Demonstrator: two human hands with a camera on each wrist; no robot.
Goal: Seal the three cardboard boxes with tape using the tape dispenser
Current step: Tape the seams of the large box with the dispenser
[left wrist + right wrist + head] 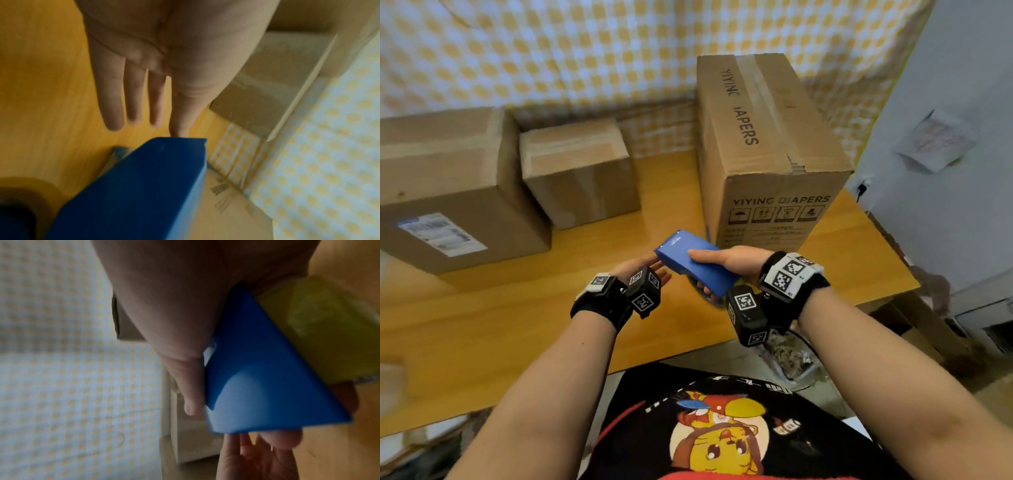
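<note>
Above table [482,325] | right hand [736,263] grips tape dispenser [695,263] | left hand [643,270] fingertips at nose

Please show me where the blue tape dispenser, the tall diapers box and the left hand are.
blue tape dispenser [690,262]: head view, flat blue top.
tall diapers box [774,113]: head view, taped top face.
left hand [156,45]: left wrist view, open palm.
</note>
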